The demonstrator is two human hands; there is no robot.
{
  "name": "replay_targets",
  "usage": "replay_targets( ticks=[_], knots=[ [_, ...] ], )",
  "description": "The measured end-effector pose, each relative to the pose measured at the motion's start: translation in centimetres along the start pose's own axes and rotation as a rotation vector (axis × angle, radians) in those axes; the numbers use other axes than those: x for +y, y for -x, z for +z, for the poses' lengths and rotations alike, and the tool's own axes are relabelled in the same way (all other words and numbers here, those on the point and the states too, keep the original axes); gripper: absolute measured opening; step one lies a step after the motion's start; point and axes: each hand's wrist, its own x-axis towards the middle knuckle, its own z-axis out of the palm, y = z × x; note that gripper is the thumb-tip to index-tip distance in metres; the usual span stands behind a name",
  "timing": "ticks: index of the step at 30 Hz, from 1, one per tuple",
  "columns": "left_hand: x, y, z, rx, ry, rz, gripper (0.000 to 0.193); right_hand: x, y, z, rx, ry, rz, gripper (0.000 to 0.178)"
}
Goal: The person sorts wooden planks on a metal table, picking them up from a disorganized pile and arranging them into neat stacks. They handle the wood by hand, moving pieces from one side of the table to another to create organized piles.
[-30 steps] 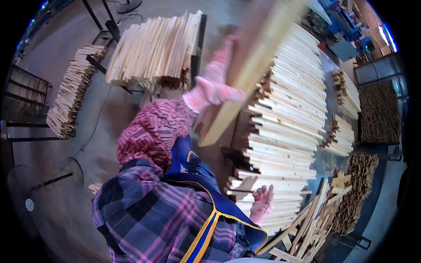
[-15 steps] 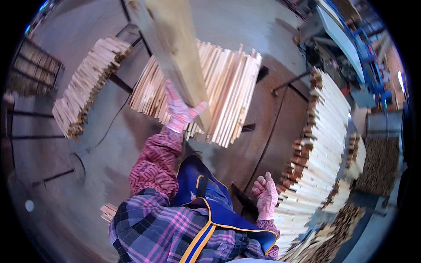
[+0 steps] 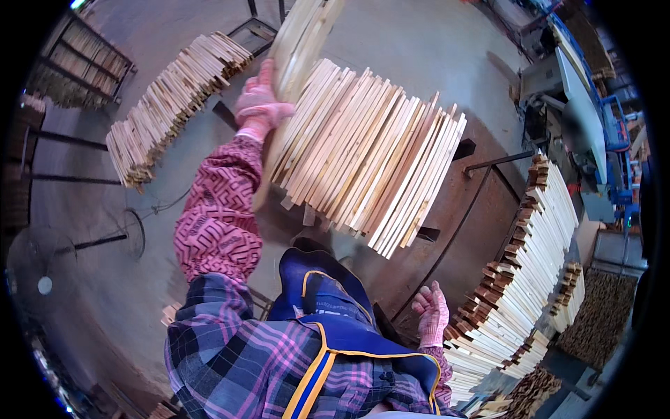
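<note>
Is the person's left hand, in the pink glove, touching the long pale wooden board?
Touching: the head view shows the pink-gloved left hand gripping the long pale wooden board, with the thumb lying across it.

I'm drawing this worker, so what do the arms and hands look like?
The left hand and right hand wear streaky pink and white gloves. Baggy pink covers go over the forearms; the left one clearly shows dark, maze-like lines. Above that cover is a plaid shirt sleeve in dark blue and grey, with pink stripes.
</note>
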Motion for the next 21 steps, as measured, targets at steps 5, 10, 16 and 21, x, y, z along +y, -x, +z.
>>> replay_targets(
  ticks=[5,10,16,21],
  knots=[
    [-4.1,-7.5,4.1,-0.13,-0.272,-0.017,0.117,4.5,-0.6,-0.5,0.102,-0.15,0.076,0.027],
    [-7.0,-12.4,11.4,-0.317,-0.252,-0.133,0.12,8.6,-0.2,3.3,0.197,-0.163,0.255,0.026],
    [-11.1,-15.4,19.3,-0.422,-0.17,-0.311,0.129,10.8,-0.2,8.3,0.282,-0.076,0.343,0.018],
    [-3.3,-9.9,13.3,-0.089,-0.143,-0.024,0.081,10.5,1.4,8.5,0.362,0.153,0.284,0.038]
  ],
)
